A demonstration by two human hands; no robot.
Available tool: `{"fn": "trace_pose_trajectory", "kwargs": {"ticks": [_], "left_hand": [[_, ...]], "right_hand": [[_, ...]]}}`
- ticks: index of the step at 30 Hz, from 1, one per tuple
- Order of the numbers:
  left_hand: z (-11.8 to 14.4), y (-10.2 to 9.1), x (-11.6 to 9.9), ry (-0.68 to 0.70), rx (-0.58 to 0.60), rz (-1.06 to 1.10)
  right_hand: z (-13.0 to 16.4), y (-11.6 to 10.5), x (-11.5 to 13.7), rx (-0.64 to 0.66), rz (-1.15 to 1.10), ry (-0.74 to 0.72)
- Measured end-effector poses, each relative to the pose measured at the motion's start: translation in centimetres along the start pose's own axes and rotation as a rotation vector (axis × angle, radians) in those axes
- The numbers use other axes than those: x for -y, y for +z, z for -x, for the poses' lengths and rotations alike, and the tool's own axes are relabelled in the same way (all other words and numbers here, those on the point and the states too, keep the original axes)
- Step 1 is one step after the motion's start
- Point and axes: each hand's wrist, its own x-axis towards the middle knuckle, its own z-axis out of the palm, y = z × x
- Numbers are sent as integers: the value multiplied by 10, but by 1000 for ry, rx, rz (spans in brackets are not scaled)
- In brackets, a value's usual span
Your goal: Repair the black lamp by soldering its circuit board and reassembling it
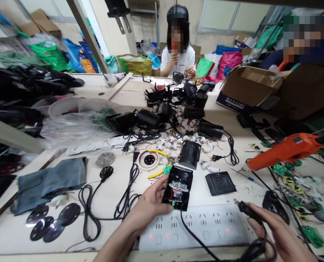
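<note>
Two hands are busy at the near edge of the table. The person's left hand is curled around the left side of an open black plastic case, with the thumb along its bottom edge. Inside the case are a shiny clear part and thin red and blue wires. This case is held up just behind the white power strip. A black power cord hangs from it and loops over the strip toward the right. The person's right hand holds a black plug in its fingers near the strip's right end, with some cord bunched up under it. Three small red lights glow on the strip. Just behind the case sits a black ribbed cover, and to the right lies a flat black square plate. A tool with yellow handles rests to the left, by a cream ring. Farther right is a big orange electric screwdriver. Black discs and a blue cloth lie far to the left. Across the table sits a co-worker in a white shirt, holding something orange.
</note>
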Motion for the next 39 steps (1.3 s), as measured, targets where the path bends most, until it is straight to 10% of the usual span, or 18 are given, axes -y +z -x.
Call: {"fn": "trace_pose_trajectory", "kwargs": {"ticks": [24,39], "left_hand": [[5,3,-18,16,191,24],[6,4,-23,-83,89,-2]], "right_hand": [[-8,16,0,162,-228,-7],[-16,16,5,146,-232,-34]]}}
